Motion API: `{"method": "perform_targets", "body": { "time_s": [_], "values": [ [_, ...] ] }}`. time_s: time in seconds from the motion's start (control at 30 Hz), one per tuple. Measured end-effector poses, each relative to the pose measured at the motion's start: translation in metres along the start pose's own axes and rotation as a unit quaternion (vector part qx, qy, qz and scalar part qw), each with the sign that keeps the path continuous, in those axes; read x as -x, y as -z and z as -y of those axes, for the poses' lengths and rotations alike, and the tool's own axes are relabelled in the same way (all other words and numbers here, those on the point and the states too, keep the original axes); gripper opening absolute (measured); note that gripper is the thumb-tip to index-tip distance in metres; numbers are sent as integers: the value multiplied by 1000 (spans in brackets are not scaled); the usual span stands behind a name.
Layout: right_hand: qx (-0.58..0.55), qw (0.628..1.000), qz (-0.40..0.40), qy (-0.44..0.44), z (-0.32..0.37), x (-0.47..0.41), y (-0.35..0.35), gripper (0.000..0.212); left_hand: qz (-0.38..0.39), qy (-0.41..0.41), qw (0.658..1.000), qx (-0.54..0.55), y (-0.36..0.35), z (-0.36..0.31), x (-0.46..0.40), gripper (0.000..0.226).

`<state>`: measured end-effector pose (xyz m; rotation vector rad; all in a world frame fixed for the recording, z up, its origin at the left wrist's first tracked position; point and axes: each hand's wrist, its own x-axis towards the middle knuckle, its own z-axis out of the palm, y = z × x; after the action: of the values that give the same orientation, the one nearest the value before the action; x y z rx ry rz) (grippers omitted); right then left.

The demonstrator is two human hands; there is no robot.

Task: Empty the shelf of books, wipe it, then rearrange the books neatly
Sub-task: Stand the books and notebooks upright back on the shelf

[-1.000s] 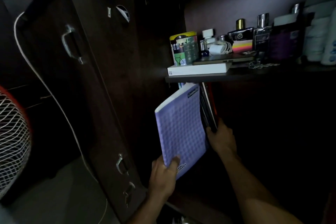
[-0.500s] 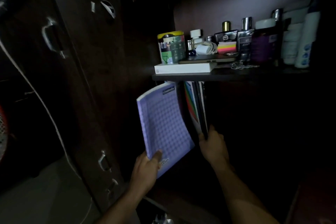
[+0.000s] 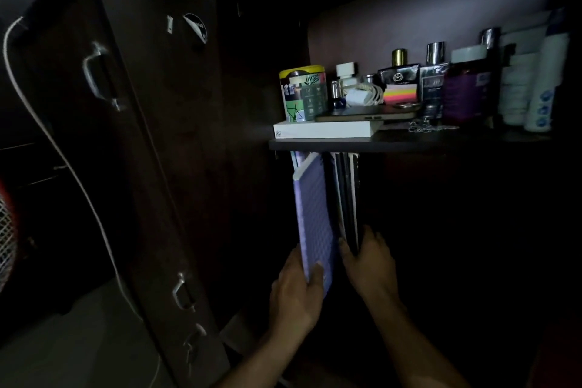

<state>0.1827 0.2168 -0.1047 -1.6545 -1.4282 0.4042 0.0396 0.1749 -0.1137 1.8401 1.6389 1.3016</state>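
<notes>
A purple checked notebook (image 3: pixel 315 217) stands nearly upright in the dark lower compartment, under the shelf board (image 3: pixel 409 145). My left hand (image 3: pixel 296 293) grips its bottom corner, thumb on the cover. Just right of it stand several thin dark books (image 3: pixel 346 195), upright and close together. My right hand (image 3: pixel 368 258) holds their lower edges, fingers curled around them. The lower shelf floor is lost in darkness.
The upper shelf carries a white box (image 3: pixel 324 129), a yellow-lidded tin (image 3: pixel 302 91), a charger with cable (image 3: pixel 362 94), sticky notes (image 3: pixel 401 94) and several bottles (image 3: pixel 466 88). An open cabinet door (image 3: pixel 151 151) with metal handles stands at left, a white cord (image 3: pixel 63 151) beside it.
The purple notebook has swung from tilted outward to nearly upright against the other books. My left hand moved right with it; my right hand stays on the dark books.
</notes>
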Motion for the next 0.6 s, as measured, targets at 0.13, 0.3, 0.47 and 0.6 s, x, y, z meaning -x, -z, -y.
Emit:
{"method": "perform_targets", "body": {
  "time_s": [0.13,0.3,0.47,0.6],
  "values": [
    [-29,1000,-1,6,5,3,-5,60,-28,-23,999,-11,-6,4,-32,56],
    [-49,999,-1,7,7,1,-9,64,-28,-33,999,-31,-7,2,-62,59],
    [-124,992,33,5,6,3,-6,52,-43,-31,999,7,-18,-5,-74,54],
    [-130,989,62,26,0,-2,-7,48,-143,-93,982,85,-12,1,-58,43]
  ]
}}
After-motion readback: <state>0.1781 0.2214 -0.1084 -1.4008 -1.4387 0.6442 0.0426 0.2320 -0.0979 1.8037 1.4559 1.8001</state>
